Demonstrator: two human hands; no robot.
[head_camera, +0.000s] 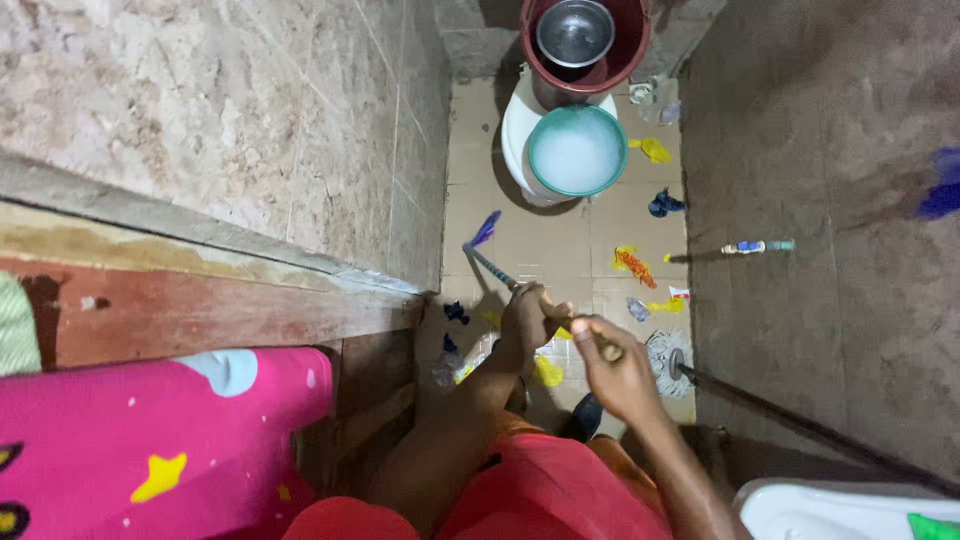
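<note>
A narrow bathroom with a beige tiled floor (565, 240) is seen from above, shut in by a mottled stone-tiled wall (250, 110) across the upper left of the frame and a rough grey-brown wall (830, 150) on the right; at the lower left a pink cloth printed with yellow stars (150, 440) lies below a worn reddish wooden ledge (200, 300). At the top centre a dark red plastic bucket (630, 50) is seen with a round steel bowl (575, 32) inside it; just below it a teal-rimmed basin of cloudy white water (577, 150) rests on a white toilet (515, 130). Scraps of yellow, orange and blue litter (634, 265) are scattered over the tiles; a grey string mop head (660, 350) with its dark handle lies at the lower right.

In the lower centre a long thin stick with a blue-striped shaft and purple tip (487, 262) is held in both hands; the left hand (528, 325) is closed round it higher up, nearer the tip, and the right hand (615, 370) is closed round its lower end. The stick's long axis runs from the hands toward the upper left of the frame, its purple tip lying on the floor close to the foot of the stone-tiled wall, between the hands and the toilet; the left hand is thus the nearer to the working end.
</note>
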